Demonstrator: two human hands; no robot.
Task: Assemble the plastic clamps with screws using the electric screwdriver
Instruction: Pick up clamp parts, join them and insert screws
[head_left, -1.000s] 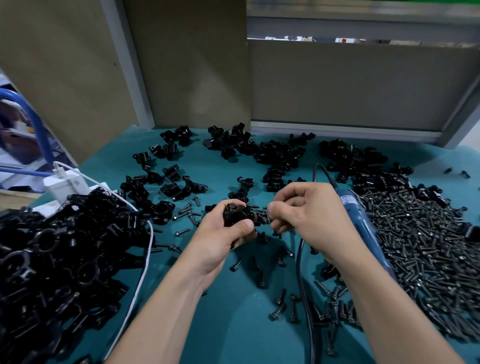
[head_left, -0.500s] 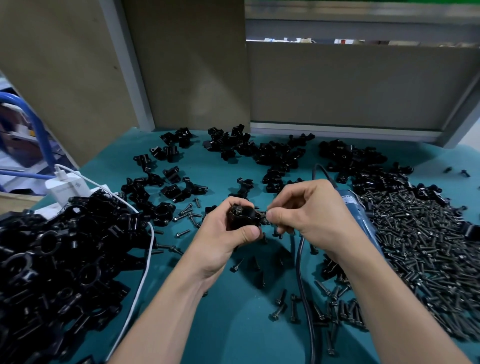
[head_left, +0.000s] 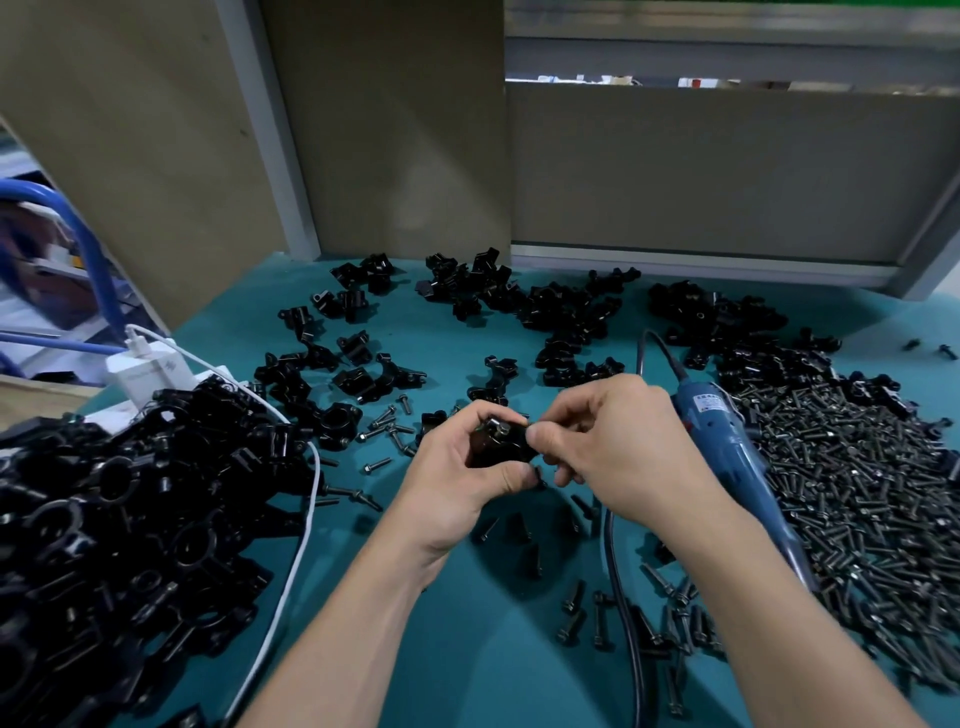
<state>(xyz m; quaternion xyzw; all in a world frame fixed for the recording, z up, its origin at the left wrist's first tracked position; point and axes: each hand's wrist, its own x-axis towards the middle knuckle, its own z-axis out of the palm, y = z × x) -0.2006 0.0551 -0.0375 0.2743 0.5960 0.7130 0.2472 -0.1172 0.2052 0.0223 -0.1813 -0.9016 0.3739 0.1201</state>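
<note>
Your left hand is wrapped round one black clamp, fingers curled behind it and thumb across its near side, holding it up off the bench. Your right hand comes in from the clamp's right, thumb and index tip pinched onto its right edge and the other fingers curled under. I can't tell whether a screw sits between those fingertips; it's hidden. One screw head shows on top of the clamp. The electric screwdriver, blue body, lies on the bench right of the clamp, just beside your right wrist, with no hand on it. It runs under your right forearm in this view; contact unclear. Its black cord runs back toward you, nearer than the clamp. Right of the clamp, past the screwdriver, is a big heap of screws. Loose screws are scattered nearer you than the clamp, with a few more just left of it. Well left of the clamp is a large pile of clamps. Beyond the clamp, clamp pieces are strewn in clusters up to the back panels. Far left of the clamp, behind that pile, is a white charger. Its white cable follows the pile's edge toward you.
</note>
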